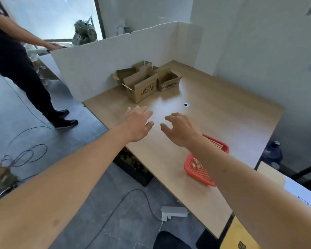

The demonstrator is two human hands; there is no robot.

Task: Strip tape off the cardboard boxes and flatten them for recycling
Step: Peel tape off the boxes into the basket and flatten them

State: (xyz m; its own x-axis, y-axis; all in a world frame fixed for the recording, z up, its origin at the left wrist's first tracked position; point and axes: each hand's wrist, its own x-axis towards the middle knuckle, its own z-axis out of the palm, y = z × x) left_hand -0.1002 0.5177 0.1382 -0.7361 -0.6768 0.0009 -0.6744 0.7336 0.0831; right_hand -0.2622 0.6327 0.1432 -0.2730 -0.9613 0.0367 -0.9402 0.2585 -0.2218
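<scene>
Boxes sit in a cluster at the far side of the counter (223, 112), about 12 o'clock from the hands and hard against the white partition (97, 58). Largest is the front box (142, 87) with printed lettering on its face, top flaps open. Just beside it at 2 o'clock stands a smaller open box (169, 81), and behind them lie more boxes (127, 71), partly hidden. Whether tape remains on any of them is too small to tell.

A red basket (201, 169) rests near the counter's near edge at 5 o'clock, with some pale scraps inside.

Both hands hover above the bare wood, well apart from the boxes — the left hand (138, 124) with fingers spread and loose, the right hand (180, 128) with fingers slightly curled, neither holding anything.

Risks, as I judge them: the boxes stand crowded together, so pulling one could drag or tip its neighbours — and the open flaps may snag. Cables (25, 153) on the floor at 8 o'clock could catch a foot.
</scene>
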